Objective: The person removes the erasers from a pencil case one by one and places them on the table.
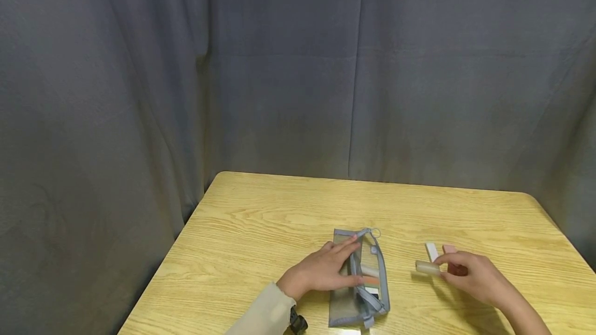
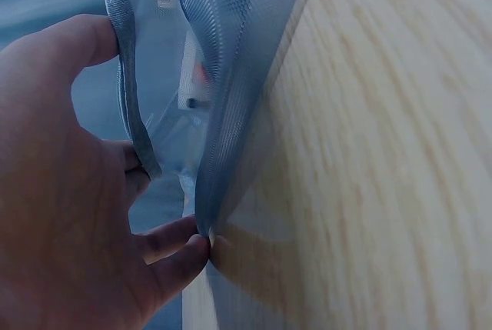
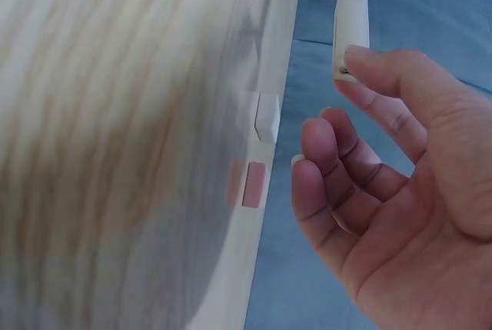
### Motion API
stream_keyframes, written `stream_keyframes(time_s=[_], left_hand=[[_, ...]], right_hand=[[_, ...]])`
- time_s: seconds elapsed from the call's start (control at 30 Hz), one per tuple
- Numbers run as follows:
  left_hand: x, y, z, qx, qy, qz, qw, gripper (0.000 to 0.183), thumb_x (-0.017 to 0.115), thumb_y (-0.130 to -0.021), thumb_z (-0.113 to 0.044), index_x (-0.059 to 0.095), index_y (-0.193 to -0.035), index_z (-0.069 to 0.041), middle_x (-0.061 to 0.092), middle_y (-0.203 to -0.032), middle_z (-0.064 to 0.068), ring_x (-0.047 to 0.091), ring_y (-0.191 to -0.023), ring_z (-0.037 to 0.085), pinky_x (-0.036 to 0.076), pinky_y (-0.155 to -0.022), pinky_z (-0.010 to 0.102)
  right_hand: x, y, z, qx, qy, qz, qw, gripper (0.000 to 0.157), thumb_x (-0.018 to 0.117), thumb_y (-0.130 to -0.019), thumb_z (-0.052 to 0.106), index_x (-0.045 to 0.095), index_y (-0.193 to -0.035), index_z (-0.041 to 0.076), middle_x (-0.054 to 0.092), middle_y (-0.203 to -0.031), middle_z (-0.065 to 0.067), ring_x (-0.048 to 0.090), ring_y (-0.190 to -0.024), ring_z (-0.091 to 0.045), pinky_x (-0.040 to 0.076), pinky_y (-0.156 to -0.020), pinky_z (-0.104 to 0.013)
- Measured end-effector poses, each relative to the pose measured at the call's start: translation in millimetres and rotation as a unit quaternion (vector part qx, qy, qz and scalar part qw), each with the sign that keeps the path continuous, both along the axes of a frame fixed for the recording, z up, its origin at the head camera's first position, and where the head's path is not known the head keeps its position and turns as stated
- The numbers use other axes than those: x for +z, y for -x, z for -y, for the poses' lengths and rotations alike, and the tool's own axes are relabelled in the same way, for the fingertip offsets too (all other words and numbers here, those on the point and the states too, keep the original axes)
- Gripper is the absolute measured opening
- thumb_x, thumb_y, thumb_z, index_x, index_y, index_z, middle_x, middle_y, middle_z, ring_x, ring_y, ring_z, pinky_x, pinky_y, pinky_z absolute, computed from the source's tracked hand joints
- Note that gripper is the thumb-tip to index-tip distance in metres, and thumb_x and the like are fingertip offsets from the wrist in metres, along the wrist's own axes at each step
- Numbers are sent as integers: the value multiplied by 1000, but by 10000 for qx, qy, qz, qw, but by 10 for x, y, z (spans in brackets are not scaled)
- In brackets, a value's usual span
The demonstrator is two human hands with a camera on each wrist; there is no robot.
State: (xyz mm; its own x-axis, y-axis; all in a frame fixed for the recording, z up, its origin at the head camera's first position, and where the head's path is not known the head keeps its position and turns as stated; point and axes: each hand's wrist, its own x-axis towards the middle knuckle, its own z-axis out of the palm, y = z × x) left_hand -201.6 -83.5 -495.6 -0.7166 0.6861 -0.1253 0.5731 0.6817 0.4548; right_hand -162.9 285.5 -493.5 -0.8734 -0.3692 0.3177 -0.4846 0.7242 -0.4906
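Observation:
The left hand (image 1: pixel 321 268) is spread over a grey mesh zip pouch (image 1: pixel 342 299), with its thumb and fingers at the pouch's edges and the mouth parted. Through the mouth show several small coloured blocks, among them an orange one (image 1: pixel 370 279). To the right, the right hand (image 1: pixel 475 275) pinches a small cream stick-shaped block (image 3: pixel 352 26) by one end, between thumb and index finger, above the table; its other fingers curl loosely. Just beyond that hand lie a white block (image 1: pixel 431 251) and a pink block (image 1: pixel 449 248), the pink one partly hidden.
The wood-grain table (image 1: pixel 261 211) has rounded far corners. Grey curtains (image 1: pixel 288 76) hang behind it and along the left side. A ring (image 1: pixel 375 232) hangs at the pouch's far end. A dark watch (image 1: pixel 298 320) is on the left wrist, by a light sleeve.

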Motion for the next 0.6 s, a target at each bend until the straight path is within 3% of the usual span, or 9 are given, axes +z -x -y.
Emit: stream_keyframes(time_s=[0.3, 0.6], left_hand=[[18, -7, 5, 20, -7, 30, 10000, 83, 38, -98, -72, 18, -164, -25, 6, -170, -11, 20, -154, 24, 21, -123, 49], [20, -4, 4, 7, 28, -63, 10000, 83, 38, -99, -71, 19, -164, -24, 7, -170, -10, 20, -154, 19, 19, -124, 45]], right_hand=[[-57, -9, -61, -45, -91, 144, 9998, 21, 83, -82, 8, 77, -99, 18, 48, -72, 22, 42, -63, 6, 37, -56, -21], [-83, -2, -125, 3, -147, 623, 9979, 19, 81, -86, 13, 77, -105, 12, 52, -73, 17, 43, -64, 5, 38, -56, -21]])
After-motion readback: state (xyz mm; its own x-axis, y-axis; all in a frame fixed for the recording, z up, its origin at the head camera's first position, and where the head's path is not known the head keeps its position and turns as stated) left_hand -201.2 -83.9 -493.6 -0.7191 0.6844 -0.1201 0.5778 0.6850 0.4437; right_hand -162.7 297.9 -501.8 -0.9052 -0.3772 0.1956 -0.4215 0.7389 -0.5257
